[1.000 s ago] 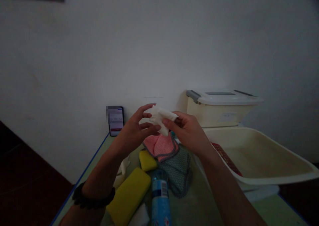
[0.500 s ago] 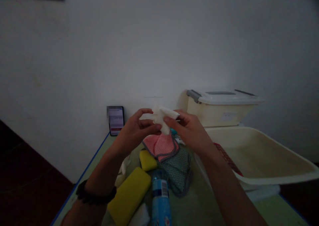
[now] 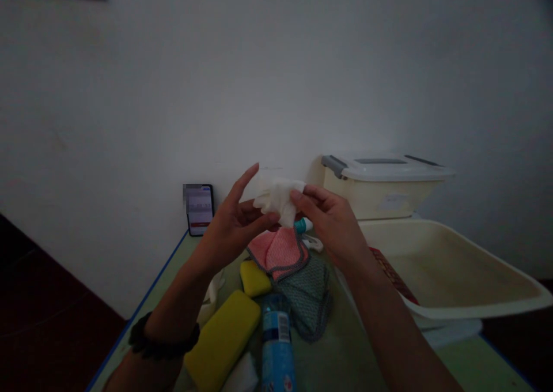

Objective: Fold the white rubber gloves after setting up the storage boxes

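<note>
A crumpled white rubber glove [image 3: 280, 199] is held up between both hands above the table, its finger-like ends pointing left. My left hand [image 3: 235, 222] pinches its lower left part with the thumb and lower fingers, while the index finger sticks up off it. On the other side, my right hand [image 3: 330, 222] grips its upper right edge between thumb and fingers. Just below lie a folded pink cloth [image 3: 276, 251] and a grey-green cloth [image 3: 309, 300]. A teal cap [image 3: 301, 226] shows behind the glove near my right hand.
Yellow sponges [image 3: 224, 337], a white block [image 3: 242, 374] and a blue bottle [image 3: 277, 346] lie in front. A phone [image 3: 201, 210] leans on the wall. On the right are a large cream basin [image 3: 453, 265] and a lidded storage box [image 3: 375, 196].
My left index finger has lifted off the glove and now points up. The glove has turned and spread, so its finger-like ends show. My right hand's grip has shifted slightly.
</note>
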`<state>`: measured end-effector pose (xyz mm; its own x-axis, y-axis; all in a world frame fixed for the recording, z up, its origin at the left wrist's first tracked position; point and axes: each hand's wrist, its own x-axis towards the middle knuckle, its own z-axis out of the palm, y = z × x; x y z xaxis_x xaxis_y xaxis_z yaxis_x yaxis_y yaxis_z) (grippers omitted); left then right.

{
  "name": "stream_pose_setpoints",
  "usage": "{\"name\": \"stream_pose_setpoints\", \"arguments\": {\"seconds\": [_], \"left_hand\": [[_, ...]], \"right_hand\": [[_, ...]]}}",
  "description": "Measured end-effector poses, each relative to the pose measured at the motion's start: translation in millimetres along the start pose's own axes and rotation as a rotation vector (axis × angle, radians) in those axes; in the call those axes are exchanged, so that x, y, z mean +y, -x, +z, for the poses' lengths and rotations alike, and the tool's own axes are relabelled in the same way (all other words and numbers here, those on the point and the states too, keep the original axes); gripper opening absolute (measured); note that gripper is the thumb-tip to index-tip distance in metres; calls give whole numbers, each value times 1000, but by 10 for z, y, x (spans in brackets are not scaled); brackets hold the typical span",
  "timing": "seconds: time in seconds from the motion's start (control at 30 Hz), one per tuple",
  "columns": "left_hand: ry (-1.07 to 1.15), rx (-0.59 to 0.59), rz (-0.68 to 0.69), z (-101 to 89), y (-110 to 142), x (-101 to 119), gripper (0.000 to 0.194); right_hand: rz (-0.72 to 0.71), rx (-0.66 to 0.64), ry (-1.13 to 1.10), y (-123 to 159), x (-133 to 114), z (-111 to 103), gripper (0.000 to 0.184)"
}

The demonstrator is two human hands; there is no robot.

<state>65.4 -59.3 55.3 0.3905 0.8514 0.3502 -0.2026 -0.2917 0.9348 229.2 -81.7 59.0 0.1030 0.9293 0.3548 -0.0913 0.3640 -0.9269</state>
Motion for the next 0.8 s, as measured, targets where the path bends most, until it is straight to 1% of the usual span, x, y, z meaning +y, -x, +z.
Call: {"name": "stream_pose_setpoints", "arguments": {"seconds": [0.03,0.07,0.1,0.2,0.23,0.27,0.33,0.47,0.53,0.6,0.67,0.7,0.8], "left_hand": [[18,-4,-9,4,-3,-4,92],[35,-10,-20,7,-6,-7,89],[47,-18,-29,9,-9,-10,82],[54,-53,-33,7,-18,-12,46],[54,-65,-34,3,-20,-12,37],[57,-74,-36,-2,-21,-12,32],[76,-100,-52,-15,-19,-13,33],[125,-178,-101,-33,6,-11,45],[136,-210,-114,-37,20,-5,41],[118,-218,-125,-44,26,-1,34],[59,-196,-145,-57,20,-1,28],[23,-183,-155,-65,14,-3,24],[-29,-168,-161,-87,-6,-9,17]], "right_hand": [[-3,-10,7,3,3,0,27],[-7,-20,21,5,6,-1,27],[-12,-28,37,7,9,-1,26],[-31,-38,88,11,11,-5,22],[-37,-38,104,12,9,-7,22],[-49,-38,125,14,7,-8,22],[-99,-30,195,20,9,-11,22],[-253,28,423,42,29,-18,22],[-318,44,533,57,36,-22,22],[-359,44,597,69,34,-21,20],[-355,22,579,73,24,-14,19],[-329,4,532,71,16,-8,18],[-154,-59,269,55,-13,6,19]]}}
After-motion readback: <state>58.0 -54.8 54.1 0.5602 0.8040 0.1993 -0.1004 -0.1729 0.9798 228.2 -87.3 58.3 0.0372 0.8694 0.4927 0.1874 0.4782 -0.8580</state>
